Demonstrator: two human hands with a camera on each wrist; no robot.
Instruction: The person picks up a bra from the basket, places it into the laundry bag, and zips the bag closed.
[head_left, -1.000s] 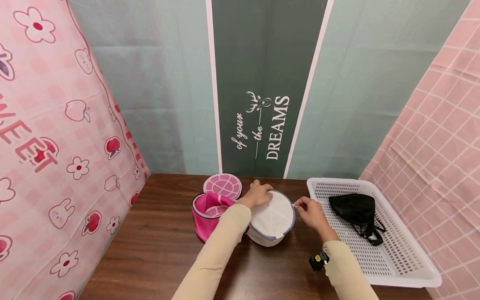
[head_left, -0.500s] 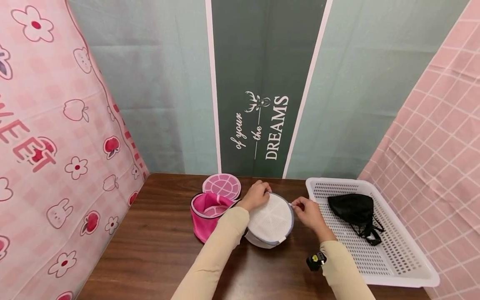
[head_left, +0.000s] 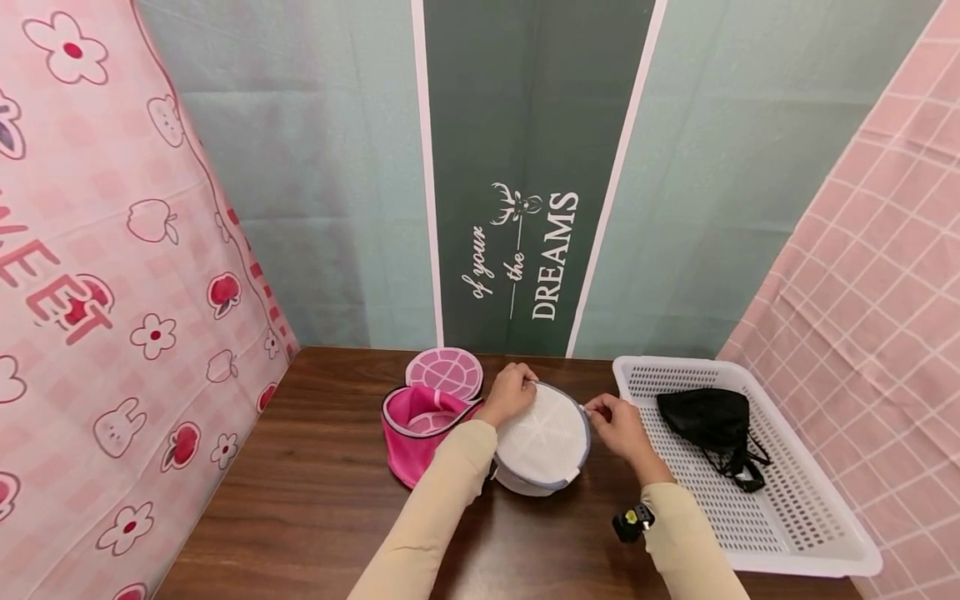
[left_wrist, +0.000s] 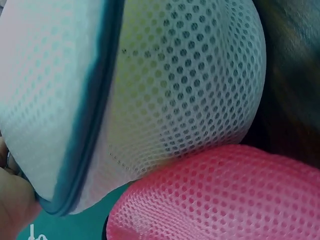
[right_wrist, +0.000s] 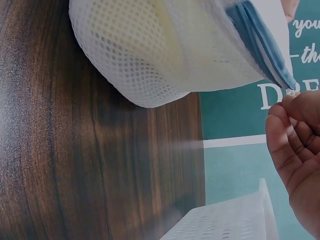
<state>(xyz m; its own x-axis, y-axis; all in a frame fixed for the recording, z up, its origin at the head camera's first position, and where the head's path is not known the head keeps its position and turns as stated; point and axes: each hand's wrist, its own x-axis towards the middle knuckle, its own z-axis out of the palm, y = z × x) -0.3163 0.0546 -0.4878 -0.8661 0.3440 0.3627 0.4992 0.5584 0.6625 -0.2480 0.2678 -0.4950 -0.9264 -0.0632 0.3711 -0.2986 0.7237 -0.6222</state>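
A round white mesh laundry bag [head_left: 543, 437] with a blue zipper round its lid stands on the brown table, and the lid covers its top. Something yellowish shows through its mesh in the right wrist view. My left hand [head_left: 510, 395] grips the far left of the bag's rim, its fingertips partly hidden. At the right side of the rim, my right hand [head_left: 621, 425] pinches the zipper end between thumb and forefinger; the pull itself is too small to make out. Close on the left, a pink mesh laundry bag [head_left: 408, 454] stands with its round lid [head_left: 445, 372] folded back.
On the right stands a white plastic basket [head_left: 825, 508] with a black cloth item with straps [head_left: 705, 417] in it. The wooden table [head_left: 300, 467] ends at a fabric backdrop behind, with pink cloths hanging on both sides.
My left hand has drawn slightly left, from the lid's top to its edge. The white bag's lid has turned a little, its white tab moving right. My right hand keeps its pinch.
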